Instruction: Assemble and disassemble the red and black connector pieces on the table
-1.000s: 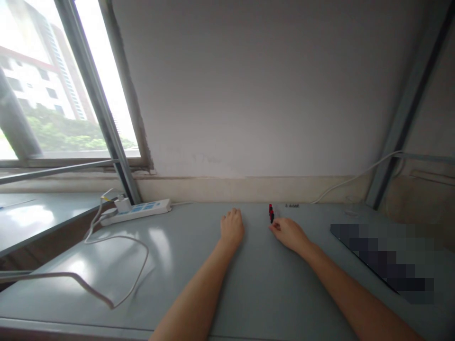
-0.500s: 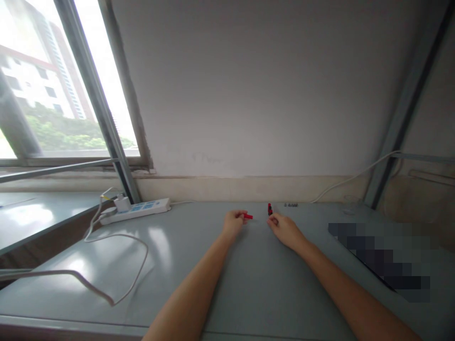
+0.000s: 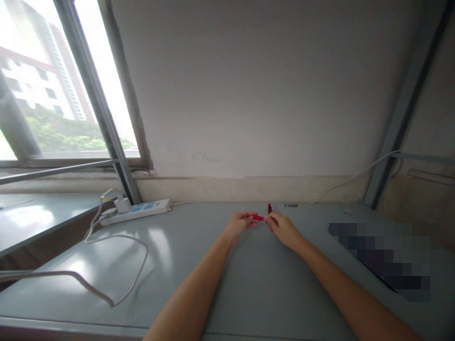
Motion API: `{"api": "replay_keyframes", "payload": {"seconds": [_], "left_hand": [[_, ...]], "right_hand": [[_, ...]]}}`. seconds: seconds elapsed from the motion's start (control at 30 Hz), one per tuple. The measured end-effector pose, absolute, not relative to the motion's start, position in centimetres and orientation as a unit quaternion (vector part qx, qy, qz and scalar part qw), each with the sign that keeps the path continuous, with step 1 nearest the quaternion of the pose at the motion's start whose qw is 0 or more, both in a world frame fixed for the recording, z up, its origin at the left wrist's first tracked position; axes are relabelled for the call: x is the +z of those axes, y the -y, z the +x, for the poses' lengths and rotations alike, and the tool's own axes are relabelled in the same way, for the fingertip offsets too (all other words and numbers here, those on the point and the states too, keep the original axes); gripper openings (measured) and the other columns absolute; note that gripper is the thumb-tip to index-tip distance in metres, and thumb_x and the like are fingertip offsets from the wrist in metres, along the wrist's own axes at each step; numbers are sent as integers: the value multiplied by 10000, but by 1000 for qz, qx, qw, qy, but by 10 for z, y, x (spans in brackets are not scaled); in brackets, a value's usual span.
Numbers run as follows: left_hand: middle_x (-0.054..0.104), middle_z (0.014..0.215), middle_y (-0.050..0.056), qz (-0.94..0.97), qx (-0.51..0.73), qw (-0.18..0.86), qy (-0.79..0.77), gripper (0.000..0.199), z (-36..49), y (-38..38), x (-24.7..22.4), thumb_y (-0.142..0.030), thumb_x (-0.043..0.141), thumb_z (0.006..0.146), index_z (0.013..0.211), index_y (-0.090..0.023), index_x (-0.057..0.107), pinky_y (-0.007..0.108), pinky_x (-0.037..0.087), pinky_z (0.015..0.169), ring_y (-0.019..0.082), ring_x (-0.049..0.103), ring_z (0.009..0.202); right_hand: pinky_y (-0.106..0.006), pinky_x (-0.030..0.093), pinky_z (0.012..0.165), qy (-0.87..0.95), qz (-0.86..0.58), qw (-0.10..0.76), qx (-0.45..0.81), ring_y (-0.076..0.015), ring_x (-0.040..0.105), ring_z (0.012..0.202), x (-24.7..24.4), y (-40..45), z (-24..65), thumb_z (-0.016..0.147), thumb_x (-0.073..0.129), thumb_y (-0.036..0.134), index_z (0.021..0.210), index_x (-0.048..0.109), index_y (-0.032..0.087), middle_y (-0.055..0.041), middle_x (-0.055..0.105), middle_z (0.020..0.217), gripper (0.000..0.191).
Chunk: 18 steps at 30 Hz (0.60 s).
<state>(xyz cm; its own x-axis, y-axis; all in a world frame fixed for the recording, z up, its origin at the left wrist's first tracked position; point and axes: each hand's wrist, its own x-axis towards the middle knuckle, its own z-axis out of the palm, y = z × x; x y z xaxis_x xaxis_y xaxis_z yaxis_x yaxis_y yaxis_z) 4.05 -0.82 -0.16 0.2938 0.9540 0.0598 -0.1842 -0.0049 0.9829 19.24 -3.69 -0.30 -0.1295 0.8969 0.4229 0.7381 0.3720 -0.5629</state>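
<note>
Over the back part of the desk (image 3: 249,274), my two hands almost meet. My left hand (image 3: 238,224) is closed around a short, slim red tube (image 3: 258,218) that looks like part of a pen; its free end points right. The thumb and fingers of my right hand (image 3: 280,226) are pinched together at that end. Whatever they hold is too small to make out. Just behind the right fingertips is a red and black piece (image 3: 269,207), partly hidden. Several small dark parts (image 3: 291,205) lie in a row farther right.
At the back left lies a white power strip (image 3: 142,210) with plugs in it. Its cable (image 3: 147,251) loops across the left of the desk. A dark, pixelated flat object (image 3: 373,258) is at the right. Metal posts (image 3: 398,113) and a wall frame the desk.
My left hand has moved right with the red tube, bringing its end up to my right fingertips. The right hand has stayed nearly in place.
</note>
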Motion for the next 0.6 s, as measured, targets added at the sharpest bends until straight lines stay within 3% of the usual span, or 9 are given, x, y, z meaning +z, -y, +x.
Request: {"api": "replay_keyframes", "payload": {"seconds": [0.27,0.37,0.6], "left_hand": [[670,716,64,505,480,617,-365,152,38,3,-3,-10,511,715,771,-81,633,276,465,795,89,598,623],[670,735,70,510,483,615,-358,137,39,4,-4,-21,527,709,766,-84,634,287,461,798,91,598,611],[642,623,57,525,466,596,-389,93,41,8,0,-98,526,747,743,-77,616,273,470,690,98,584,563]], "right_hand": [[-212,365,562,742,-522,409,99,-111,509,599,-11,31,195,758,456,227,781,504,172,-10,570,685,77],[-220,380,568,734,-528,413,105,-112,515,608,-13,31,194,746,485,253,869,507,166,-28,586,751,152],[-224,383,587,753,-528,384,88,-116,519,628,-7,37,192,761,473,236,777,558,159,-31,599,728,116]]}}
